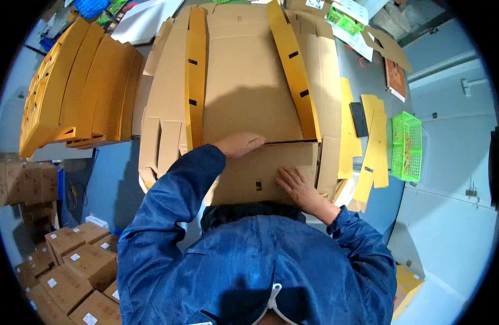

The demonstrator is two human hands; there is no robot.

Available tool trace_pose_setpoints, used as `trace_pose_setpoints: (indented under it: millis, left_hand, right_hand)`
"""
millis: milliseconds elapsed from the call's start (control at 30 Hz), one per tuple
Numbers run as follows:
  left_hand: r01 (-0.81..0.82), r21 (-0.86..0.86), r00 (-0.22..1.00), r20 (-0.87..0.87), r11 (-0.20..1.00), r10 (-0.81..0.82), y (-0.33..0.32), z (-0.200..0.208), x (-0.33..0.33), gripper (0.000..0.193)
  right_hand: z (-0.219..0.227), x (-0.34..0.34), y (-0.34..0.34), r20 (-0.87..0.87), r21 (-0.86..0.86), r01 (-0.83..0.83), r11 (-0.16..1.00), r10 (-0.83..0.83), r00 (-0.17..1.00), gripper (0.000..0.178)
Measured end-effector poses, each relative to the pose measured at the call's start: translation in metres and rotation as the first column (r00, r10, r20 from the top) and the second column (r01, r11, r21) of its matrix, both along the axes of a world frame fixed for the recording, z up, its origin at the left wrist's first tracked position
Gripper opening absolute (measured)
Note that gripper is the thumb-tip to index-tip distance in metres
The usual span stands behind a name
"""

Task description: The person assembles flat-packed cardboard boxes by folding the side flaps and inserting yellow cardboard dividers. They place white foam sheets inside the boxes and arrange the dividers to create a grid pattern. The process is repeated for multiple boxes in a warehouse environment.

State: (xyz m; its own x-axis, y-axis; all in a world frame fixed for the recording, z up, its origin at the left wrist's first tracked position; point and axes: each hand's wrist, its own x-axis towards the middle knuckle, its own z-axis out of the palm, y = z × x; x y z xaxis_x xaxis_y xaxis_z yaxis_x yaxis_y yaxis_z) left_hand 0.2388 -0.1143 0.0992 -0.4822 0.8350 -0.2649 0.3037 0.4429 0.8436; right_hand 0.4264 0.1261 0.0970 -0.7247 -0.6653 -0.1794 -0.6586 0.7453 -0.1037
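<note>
A large brown cardboard blank [244, 59] lies before me, its long side strips raised: a yellow strip [196, 81] on the left and a second yellow strip [295, 76] slanting on the right. The near cardboard flap [244, 173] has a small slot and a dark gap along its far edge. My left hand [239, 144] is closed over that edge, its fingers pressed together and partly hidden. On the flap's right half rests my right hand [301, 188], flat with fingers spread and nothing in it.
Folded yellow cardboard pieces [92, 81] stand stacked at the left. To the right are yellow strips [373, 141], a black piece [359, 119] and a green basket [406, 146]. Several closed cartons [89, 262] are piled at lower left.
</note>
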Motion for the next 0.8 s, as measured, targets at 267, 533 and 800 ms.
trace_pose_setpoints:
  millis: [267, 533, 800]
  left_hand:
    - [0.163, 0.027, 0.965, 0.206, 0.986, -0.165, -0.005, -0.001, -0.004, 0.040]
    - [0.260, -0.194, 0.752, 0.655, 0.946, -0.072, -0.017, -0.004, 0.015, 0.033]
    - [-0.386, 0.075, 0.776, -0.512, 0.919, 0.368, -0.095, 0.069, -0.007, 0.020]
  right_hand:
    - [0.051, -0.013, -0.008, 0.193, -0.204, 0.132, 0.970, -0.092, 0.977, 0.033]
    - [0.070, -0.101, -0.010, 0.469, -0.215, 0.283, 0.935, -0.155, 0.870, 0.034]
    - [0.029, -0.176, 0.004, 0.808, -0.103, 0.464, 0.880, -0.199, 0.555, 0.043]
